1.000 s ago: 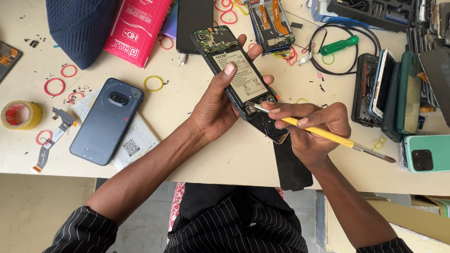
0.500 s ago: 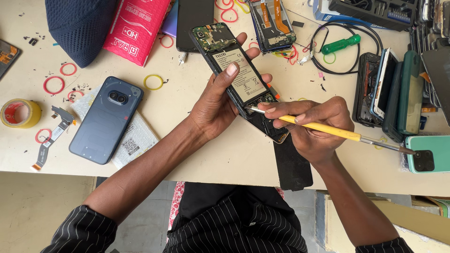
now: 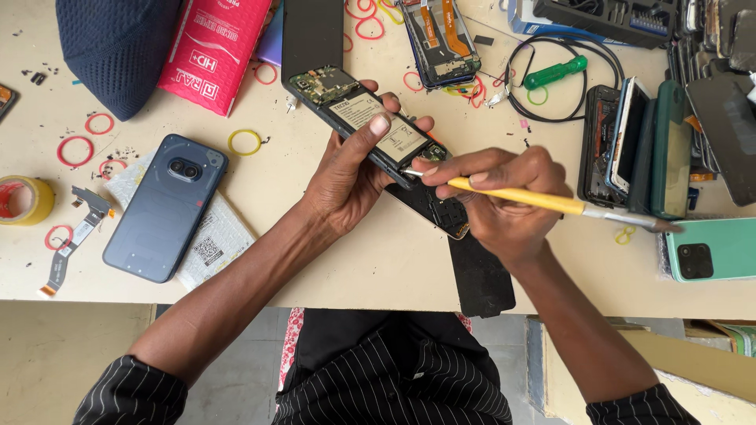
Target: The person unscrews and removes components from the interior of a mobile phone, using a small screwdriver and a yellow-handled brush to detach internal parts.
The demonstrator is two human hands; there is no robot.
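Note:
My left hand (image 3: 352,175) grips an opened phone (image 3: 364,116) with its back cover off, battery and green circuit board showing, thumb pressed on the battery. My right hand (image 3: 494,197) holds a yellow-handled tool (image 3: 543,200) like a pen, its tip touching the lower end of the phone's board near the battery. Under both hands lies a black phone panel (image 3: 480,275) that reaches to the table's front edge.
A dark blue phone (image 3: 165,206) lies face down at the left on a white packet. Rubber bands, a tape roll (image 3: 24,200), a flex cable, a pink pouch (image 3: 214,49), a green screwdriver (image 3: 555,72), stacked phones (image 3: 646,145) and a green phone (image 3: 713,249) crowd the beige table (image 3: 331,260).
The phone and my left hand have shifted slightly. My right hand has turned the yellow tool flatter, its far end swinging right and up toward the green phone.

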